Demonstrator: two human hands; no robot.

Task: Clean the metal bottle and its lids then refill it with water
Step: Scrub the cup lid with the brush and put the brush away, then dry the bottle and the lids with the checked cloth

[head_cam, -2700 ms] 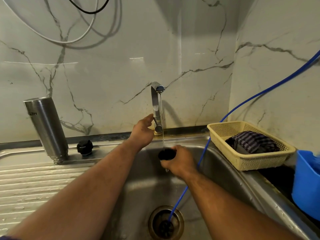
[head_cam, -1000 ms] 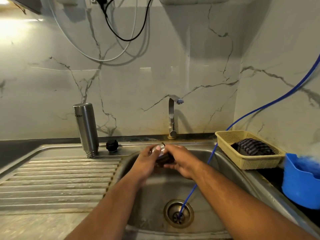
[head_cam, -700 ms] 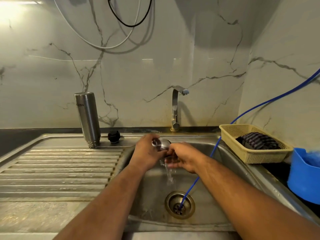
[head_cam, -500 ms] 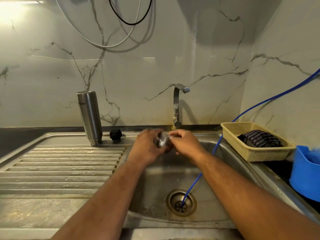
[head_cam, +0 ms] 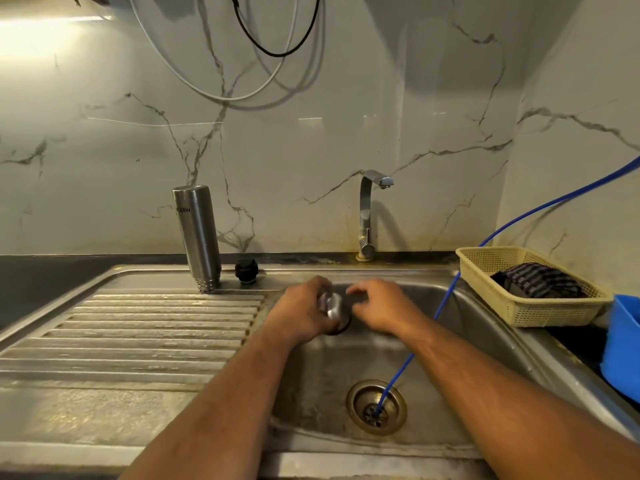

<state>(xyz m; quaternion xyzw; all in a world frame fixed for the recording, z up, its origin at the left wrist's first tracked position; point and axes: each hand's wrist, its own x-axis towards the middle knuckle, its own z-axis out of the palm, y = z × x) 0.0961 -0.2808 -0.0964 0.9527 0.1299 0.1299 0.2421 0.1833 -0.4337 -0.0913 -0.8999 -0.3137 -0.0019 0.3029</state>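
Hands over sink (head_cam: 491,334): left hand (head_cam: 300,314) grips lid (head_cam: 331,305), right hand (head_cam: 381,310) relaxed.

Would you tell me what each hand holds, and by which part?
Left hand grips the metal lid around its side; right hand appears empty.

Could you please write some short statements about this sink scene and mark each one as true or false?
1. The metal bottle stands upside down on the drainboard. True.
2. Water is running from the tap. False: no stream is visible.
3. The left hand grips a metal lid. True.
4. The small black lid lies in the basket. False: it sits beside the bottle; the basket holds a striped cloth.
5. The blue hose ends in the drain. True.
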